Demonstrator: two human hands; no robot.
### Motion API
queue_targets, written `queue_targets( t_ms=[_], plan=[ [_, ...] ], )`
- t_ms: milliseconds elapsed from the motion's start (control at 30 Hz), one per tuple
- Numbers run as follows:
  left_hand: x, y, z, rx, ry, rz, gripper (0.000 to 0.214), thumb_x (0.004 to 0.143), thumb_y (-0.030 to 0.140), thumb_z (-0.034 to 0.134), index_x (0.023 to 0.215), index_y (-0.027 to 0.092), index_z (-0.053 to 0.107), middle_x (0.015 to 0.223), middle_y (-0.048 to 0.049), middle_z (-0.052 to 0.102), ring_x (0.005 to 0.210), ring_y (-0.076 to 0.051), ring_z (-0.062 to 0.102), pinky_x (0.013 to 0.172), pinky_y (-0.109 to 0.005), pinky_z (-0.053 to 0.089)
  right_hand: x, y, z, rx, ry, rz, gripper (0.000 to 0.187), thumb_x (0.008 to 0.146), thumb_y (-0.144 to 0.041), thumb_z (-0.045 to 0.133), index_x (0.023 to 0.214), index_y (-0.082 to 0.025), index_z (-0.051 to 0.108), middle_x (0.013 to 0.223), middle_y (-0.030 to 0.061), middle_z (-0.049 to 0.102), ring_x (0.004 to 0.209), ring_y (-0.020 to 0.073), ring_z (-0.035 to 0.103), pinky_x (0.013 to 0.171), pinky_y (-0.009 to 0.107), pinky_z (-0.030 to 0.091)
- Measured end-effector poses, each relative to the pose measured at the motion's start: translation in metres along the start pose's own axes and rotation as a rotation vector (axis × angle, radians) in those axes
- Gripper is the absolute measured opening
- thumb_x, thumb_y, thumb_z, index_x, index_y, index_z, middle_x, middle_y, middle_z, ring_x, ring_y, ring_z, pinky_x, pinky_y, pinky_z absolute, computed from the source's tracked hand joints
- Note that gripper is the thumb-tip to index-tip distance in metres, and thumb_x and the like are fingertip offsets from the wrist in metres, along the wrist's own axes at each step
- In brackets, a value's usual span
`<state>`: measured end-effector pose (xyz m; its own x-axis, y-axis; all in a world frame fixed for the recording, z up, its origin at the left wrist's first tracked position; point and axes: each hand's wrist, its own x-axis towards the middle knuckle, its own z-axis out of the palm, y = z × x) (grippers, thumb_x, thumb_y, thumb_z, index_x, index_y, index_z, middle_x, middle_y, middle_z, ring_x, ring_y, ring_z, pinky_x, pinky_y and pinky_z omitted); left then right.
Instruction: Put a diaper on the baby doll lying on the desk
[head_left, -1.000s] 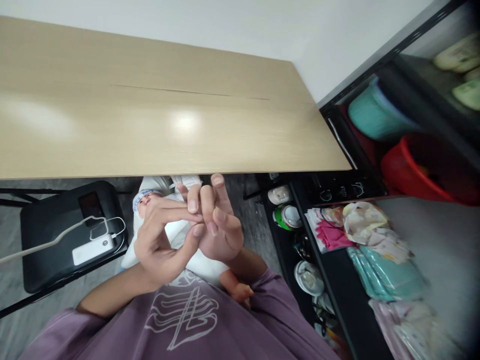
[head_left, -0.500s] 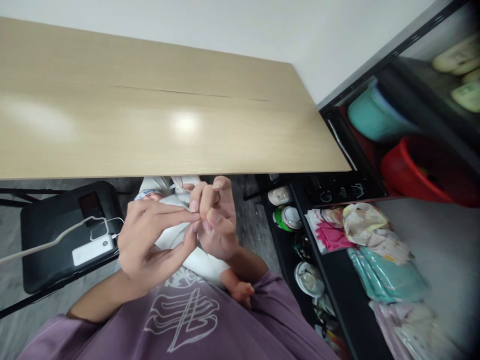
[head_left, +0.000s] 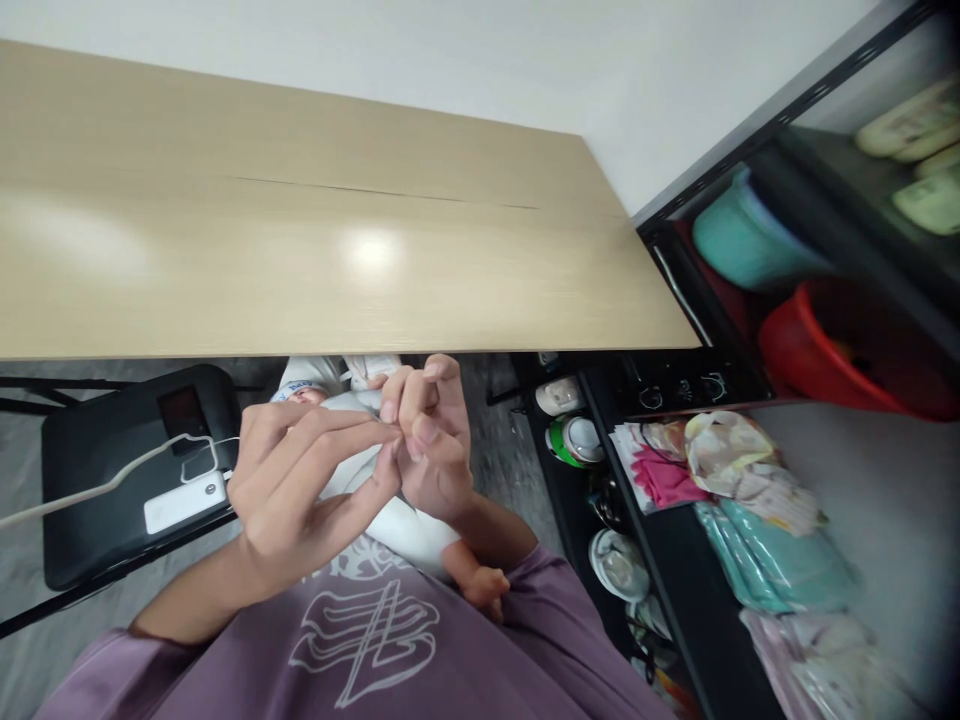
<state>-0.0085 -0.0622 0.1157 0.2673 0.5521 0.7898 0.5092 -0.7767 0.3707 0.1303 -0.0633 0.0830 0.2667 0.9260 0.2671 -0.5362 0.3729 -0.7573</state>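
Observation:
My left hand [head_left: 289, 490] comes in from the left, its thumb and fingertips pressed together in a pinch. Against those fingertips is my right hand [head_left: 435, 445], palm turned up and fingers curled, the thumb close to the bent fingers. Anything held where the fingertips meet is hidden or too small to name. Beneath both hands, across my lap, lies a small figure in white clothing [head_left: 412, 530], either a baby or a doll. Its bare foot [head_left: 484, 585] sticks out beside my right forearm, and its head is partly covered by my left hand.
A pale wooden tabletop [head_left: 360, 290] spans the space ahead, its edge just beyond my hands. On a black stool [head_left: 97, 430] at left lies a white power bank [head_left: 185, 502] with a cable. Black shelves at right hold a red basin [head_left: 825, 350], a teal bucket [head_left: 750, 235] and bagged items.
My left hand's fingers have bent slightly more and shifted a little at the meeting point. The right hand stays nearly still, and the view has tilted slightly.

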Motion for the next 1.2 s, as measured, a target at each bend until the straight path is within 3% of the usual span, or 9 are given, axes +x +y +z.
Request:
queue_targets(
  t_ms=[667, 1200],
  plan=[
    [0.002, 0.003, 0.010, -0.089, 0.035, -0.037, 0.025, 0.090, 0.018, 0.091, 0.108, 0.031, 0.079, 0.092, 0.0034, 0.086, 0.075, -0.020, 0.075, 0.077, -0.044, 0.056, 0.003, -0.005, 0.004, 0.082, -0.013, 0.051, 0.030, 0.092, -0.045, 0.081, 0.115, -0.038, 0.063, 0.058, -0.0112, 0.027, 0.074, 0.0240, 0.054, 0.103, 0.049, 0.058],
    [0.004, 0.006, 0.009, -0.087, 0.013, -0.077, 0.028, 0.094, 0.010, 0.085, 0.114, 0.027, 0.076, 0.100, 0.0001, 0.088, 0.087, -0.020, 0.082, 0.083, -0.040, 0.060, 0.006, -0.011, 0.002, 0.291, -0.085, 0.212, 0.026, 0.095, -0.042, 0.084, 0.117, -0.039, 0.070, 0.062, -0.0081, 0.027, 0.079, 0.0241, 0.048, 0.109, 0.049, 0.054]
  ],
)
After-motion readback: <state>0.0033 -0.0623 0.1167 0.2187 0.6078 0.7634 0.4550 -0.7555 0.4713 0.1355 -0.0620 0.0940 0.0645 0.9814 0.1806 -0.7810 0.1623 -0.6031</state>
